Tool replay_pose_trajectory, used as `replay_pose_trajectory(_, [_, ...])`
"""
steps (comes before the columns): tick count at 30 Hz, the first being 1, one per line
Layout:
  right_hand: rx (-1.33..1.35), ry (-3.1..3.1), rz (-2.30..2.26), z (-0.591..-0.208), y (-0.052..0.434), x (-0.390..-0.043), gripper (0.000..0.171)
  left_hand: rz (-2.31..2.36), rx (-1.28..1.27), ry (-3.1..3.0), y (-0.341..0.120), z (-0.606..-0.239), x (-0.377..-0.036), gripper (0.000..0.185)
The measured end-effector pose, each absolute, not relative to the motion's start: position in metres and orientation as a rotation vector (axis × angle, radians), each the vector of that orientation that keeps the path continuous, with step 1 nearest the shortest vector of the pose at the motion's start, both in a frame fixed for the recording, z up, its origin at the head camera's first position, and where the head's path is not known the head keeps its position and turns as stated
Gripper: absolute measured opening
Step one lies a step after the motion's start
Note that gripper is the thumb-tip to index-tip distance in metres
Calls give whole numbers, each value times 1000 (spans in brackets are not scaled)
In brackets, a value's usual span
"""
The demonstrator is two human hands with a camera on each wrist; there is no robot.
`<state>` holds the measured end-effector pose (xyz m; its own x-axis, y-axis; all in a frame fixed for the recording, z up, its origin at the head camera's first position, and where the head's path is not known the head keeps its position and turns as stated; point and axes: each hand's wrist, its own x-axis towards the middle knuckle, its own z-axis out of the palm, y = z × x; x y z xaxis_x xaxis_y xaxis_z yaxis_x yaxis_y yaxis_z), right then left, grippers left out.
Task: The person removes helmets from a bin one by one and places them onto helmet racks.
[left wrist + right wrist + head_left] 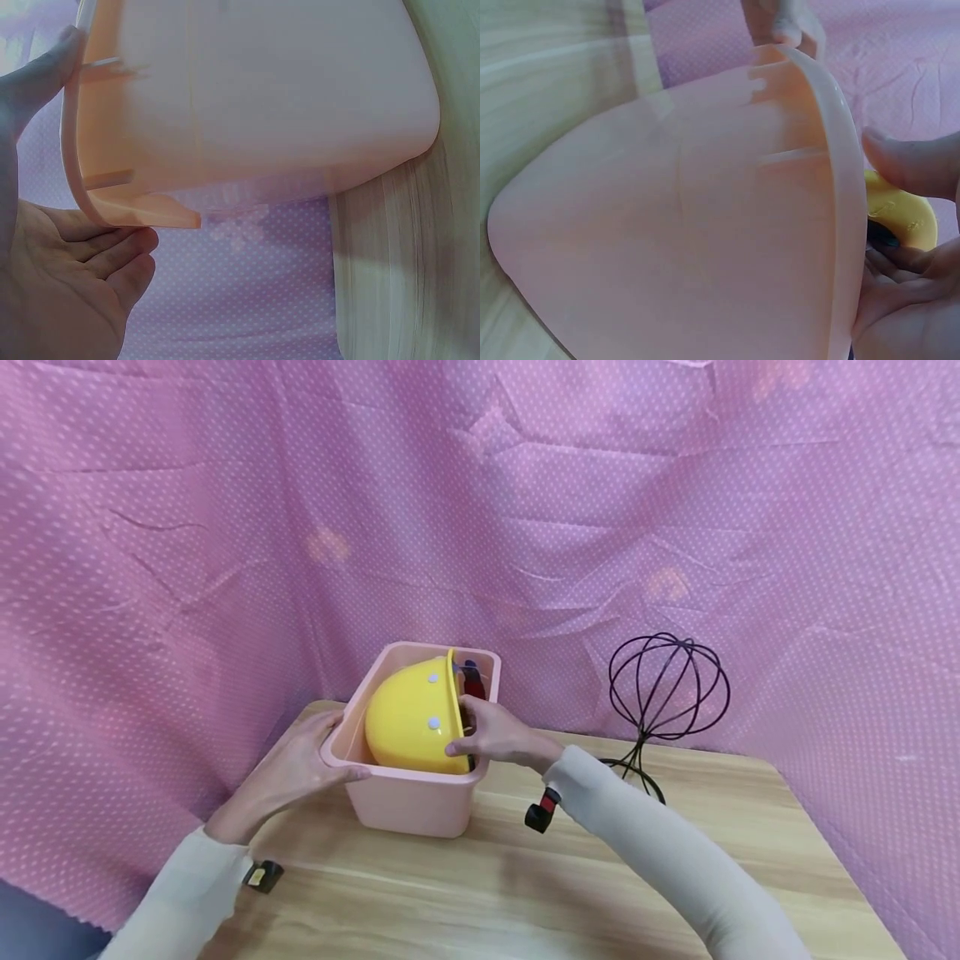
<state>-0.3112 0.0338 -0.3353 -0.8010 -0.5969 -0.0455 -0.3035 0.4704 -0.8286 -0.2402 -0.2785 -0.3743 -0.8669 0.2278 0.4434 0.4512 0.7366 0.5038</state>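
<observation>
A yellow hard hat point(408, 718) lies on its side inside a pink plastic bin point(408, 806), its brim turned to the right. My right hand point(498, 731) reaches over the bin's right side and grips the hat by the brim, thumb on the near side. In the right wrist view, part of the hat point(911, 217) shows between thumb and fingers, just past the rim. My left hand point(303, 764) holds the bin's front left corner. The left wrist view shows that thumb on the rim and the fingers point(131, 277) bent beneath it.
Beside the hat in the bin is a dark and red piece point(472, 681), partly hidden. To the right stands a black wire stand point(667, 693) with a globe-shaped top. Everything is on a wooden table point(420, 893), with a pink dotted cloth point(480, 527) hanging behind.
</observation>
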Motion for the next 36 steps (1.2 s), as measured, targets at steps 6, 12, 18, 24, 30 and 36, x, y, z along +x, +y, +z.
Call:
replay_pose_trajectory(6, [-731,2258,-1470,-339,36,-312,65,-870,-472,-2624,-278,-375,-239,97])
replay_pose_trajectory(12, [-661,2230,-1608,-343,37,-311,63,-887,-427,-2646,-279,-375,-236,100])
replay_pose_trajectory(18, [-637,2181,-1703,-345,40,-311,61,-838,-368,-2695,-278,-372,-234,104])
replay_pose_trajectory(24, [-607,2036,-1847,-346,43,-312,57,-800,-335,-2718,-277,-370,-232,105])
replay_pose_trajectory(30, [-514,1796,-2055,-345,45,-311,53,-773,-326,-2736,-277,-368,-232,107])
replay_pose_trajectory(36, [-552,1690,-2197,-337,50,-308,53,-772,-328,-2754,-277,-366,-232,108])
